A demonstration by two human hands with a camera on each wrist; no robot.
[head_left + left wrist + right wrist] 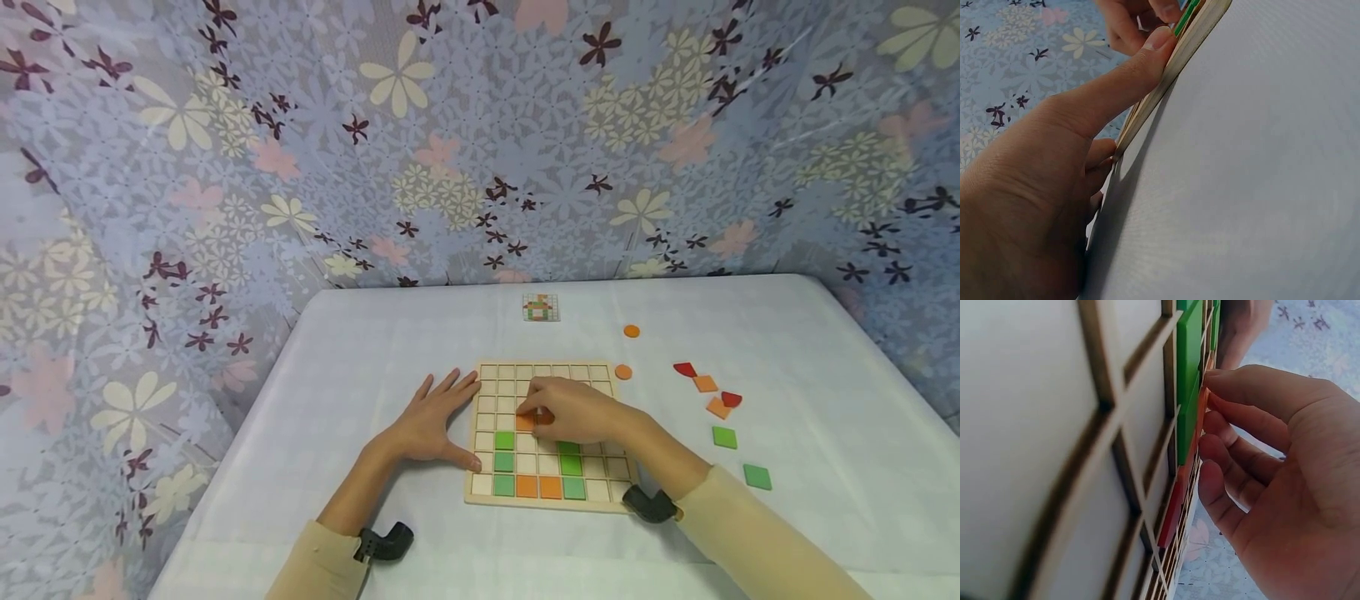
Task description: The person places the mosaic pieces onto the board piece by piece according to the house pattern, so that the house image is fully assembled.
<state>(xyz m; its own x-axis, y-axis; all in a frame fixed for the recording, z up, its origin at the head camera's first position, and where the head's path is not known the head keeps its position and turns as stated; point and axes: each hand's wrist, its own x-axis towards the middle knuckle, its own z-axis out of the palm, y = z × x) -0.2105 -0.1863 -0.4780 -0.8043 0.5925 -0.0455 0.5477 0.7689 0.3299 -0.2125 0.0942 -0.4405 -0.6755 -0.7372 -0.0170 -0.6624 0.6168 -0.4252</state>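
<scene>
A wooden grid board (471, 498) lies on the table with square tiles set in some of its cells. Over the middle of the board, my right hand (577, 410) pinches an orange square tile (526, 422) low at a cell. In the right wrist view, thumb and index finger meet at that tile (1204, 403), close to green tiles (1189, 356) and a red tile (1171, 515). My left hand (431, 423) rests spread at the board's left edge, its thumb (1141, 65) on the wooden rim. The right hand hides part of the board.
Right of the board lie loose pieces: orange discs (623, 372), red quarter-round pieces (685, 369), orange squares (705, 383) and green squares (724, 437). A small pattern card (541, 307) lies behind the board. The white-covered table (375, 325) meets a floral cloth backdrop (480, 150).
</scene>
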